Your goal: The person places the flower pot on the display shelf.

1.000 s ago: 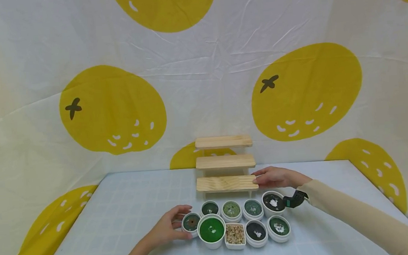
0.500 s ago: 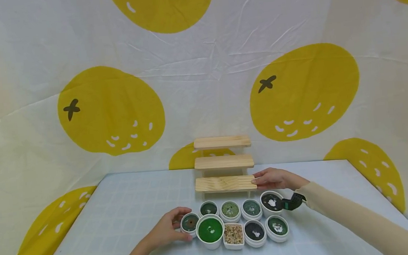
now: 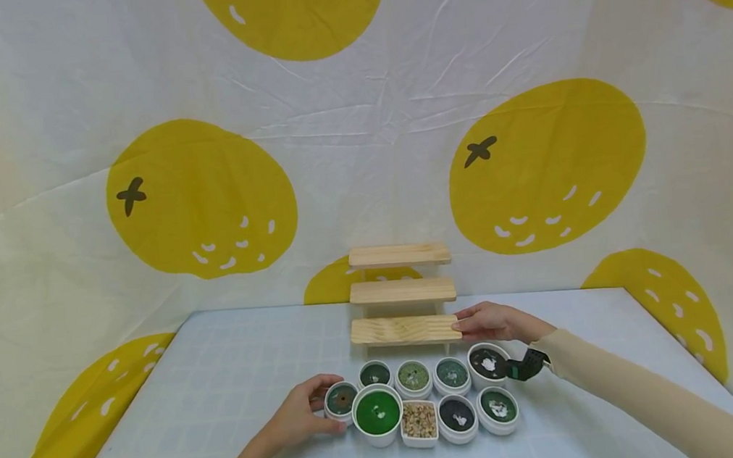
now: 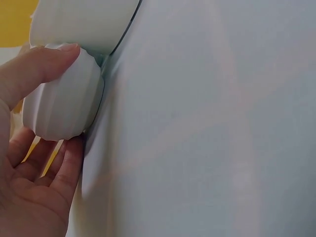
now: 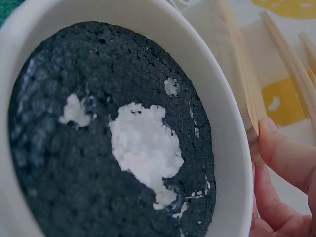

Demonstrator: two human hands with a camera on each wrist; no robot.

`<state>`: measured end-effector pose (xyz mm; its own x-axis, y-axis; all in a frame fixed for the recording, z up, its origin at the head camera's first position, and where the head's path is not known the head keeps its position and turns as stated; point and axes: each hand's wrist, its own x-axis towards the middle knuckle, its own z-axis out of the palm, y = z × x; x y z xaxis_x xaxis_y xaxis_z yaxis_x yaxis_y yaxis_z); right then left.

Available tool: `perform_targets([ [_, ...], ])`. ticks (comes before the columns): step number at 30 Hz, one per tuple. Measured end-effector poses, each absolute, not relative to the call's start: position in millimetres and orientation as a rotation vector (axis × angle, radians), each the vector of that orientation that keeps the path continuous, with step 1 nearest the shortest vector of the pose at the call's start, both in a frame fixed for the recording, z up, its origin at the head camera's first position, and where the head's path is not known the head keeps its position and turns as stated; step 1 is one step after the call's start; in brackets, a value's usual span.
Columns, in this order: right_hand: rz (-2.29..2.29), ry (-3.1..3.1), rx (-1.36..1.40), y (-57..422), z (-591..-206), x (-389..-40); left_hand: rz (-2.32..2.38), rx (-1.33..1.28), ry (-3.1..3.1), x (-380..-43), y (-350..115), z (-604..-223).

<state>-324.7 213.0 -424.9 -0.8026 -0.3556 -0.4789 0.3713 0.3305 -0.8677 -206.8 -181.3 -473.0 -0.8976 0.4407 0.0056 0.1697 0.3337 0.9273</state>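
At the left end of a group of small white pots, my left hand point(image 3: 300, 411) holds a round pot point(image 3: 341, 400) with dark green filling and a brown centre. The left wrist view shows this pot's ribbed white side point(image 4: 64, 103), with the thumb on one side and the fingers on the other. My right hand point(image 3: 494, 321) pinches the right end of the lowest board of a three-step wooden stand point(image 3: 404, 330). In the right wrist view, the thumb point(image 5: 284, 148) lies against the board's end. A white pot with black filling point(image 3: 488, 362) sits below my right wrist.
In front of the stand are a taller pot with bright green filling point(image 3: 379, 413), a square dish of tan bits point(image 3: 419, 421) and several other round pots with green or dark filling. A white cloth with yellow fruit prints point(image 3: 363, 186) hangs behind the pale table point(image 3: 222, 372).
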Motion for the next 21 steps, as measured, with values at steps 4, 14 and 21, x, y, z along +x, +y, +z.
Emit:
perform_targets([
  [4, -1.527, 1.976, -0.015, 214.4, -426.1, -324.5, 1.589, 0.546, 2.385, -205.8, -181.0, -475.9],
  [14, -1.531, 1.977, -0.006, 214.7, -427.0, -323.9, 1.629, 0.508, 2.406, -202.2, -179.5, -473.3],
  [21, -1.517, 1.99, -0.07, 215.7, -425.1, -322.2, 1.55, 0.498, 2.542, -207.3, -181.8, -467.6],
])
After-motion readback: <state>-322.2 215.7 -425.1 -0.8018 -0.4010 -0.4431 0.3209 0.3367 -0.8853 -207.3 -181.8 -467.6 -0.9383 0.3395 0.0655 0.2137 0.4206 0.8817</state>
